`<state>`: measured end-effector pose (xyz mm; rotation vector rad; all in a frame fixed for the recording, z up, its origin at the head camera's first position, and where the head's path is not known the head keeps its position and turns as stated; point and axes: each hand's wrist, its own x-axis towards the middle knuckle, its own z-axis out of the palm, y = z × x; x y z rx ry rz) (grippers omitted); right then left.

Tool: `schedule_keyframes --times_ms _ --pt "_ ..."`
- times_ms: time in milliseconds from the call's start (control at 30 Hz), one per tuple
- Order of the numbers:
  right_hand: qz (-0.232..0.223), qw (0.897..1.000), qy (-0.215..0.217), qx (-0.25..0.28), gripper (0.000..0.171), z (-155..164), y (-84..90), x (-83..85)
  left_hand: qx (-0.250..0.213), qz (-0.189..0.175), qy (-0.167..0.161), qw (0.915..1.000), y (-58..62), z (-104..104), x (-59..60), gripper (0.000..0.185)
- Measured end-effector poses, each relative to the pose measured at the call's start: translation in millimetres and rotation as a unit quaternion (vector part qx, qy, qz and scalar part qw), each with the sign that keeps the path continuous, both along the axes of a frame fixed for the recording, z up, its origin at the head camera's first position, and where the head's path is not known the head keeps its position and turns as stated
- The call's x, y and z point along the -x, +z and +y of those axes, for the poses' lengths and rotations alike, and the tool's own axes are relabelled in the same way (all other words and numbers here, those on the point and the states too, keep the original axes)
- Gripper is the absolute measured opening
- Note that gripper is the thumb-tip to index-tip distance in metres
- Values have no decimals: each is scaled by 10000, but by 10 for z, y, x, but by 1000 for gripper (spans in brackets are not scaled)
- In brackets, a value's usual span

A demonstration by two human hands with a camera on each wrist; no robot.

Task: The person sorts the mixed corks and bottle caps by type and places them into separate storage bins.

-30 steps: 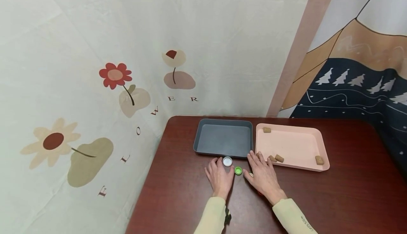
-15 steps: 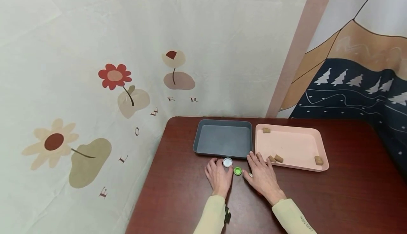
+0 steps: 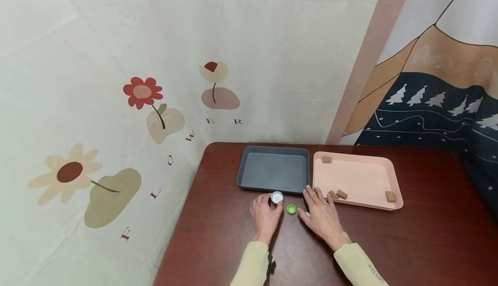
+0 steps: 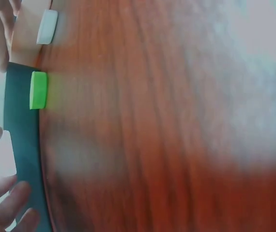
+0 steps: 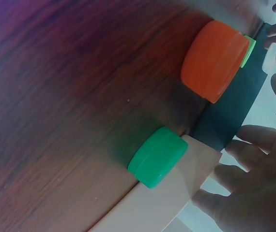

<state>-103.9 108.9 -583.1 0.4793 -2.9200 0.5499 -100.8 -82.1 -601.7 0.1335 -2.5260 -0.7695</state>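
Head view: two trays (image 3: 273, 167), one lime cap (image 3: 291, 209); one white cap (image 3: 276, 197) pinched at fingertips of left hand (image 3: 265, 219); right hand (image 3: 324, 217) spread, empty.

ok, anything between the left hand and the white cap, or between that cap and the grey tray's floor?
Nothing visible between the left hand and the white cap; it's pinched. Before the floor of the grey tray, only its near wall stands; the lime-green cap sits off to the right.
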Motion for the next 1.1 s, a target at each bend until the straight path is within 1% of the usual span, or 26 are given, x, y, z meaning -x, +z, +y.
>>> schedule_keyframes --times_ms 167,400,533,633,833,967,1100 --pt "-25 10000 -1 6 66 -4 -2 3 -105 237 -219 9994 45 -70 -24 34" --pt "-151 9998 21 96 67 -7 2 -8 58 805 -382 9960 46 -188 -86 38" --pt "-122 9998 4 124 66 2 0 -12 2 938 -436 9946 78 -238 -78 41" --pt "-82 9999 -2 123 66 5 -3 -14 -33 888 -426 9951 122 -265 -44 43" --pt "-50 9998 -8 170 65 12 -8 -14 168 847 -461 9952 208 -317 73 43" --pt "-66 9999 -3 154 65 15 -9 -17 326 873 -552 9941 269 -343 165 44" --pt "-72 9999 15 104 64 17 -11 -16 392 859 -693 9931 348 -351 244 43"
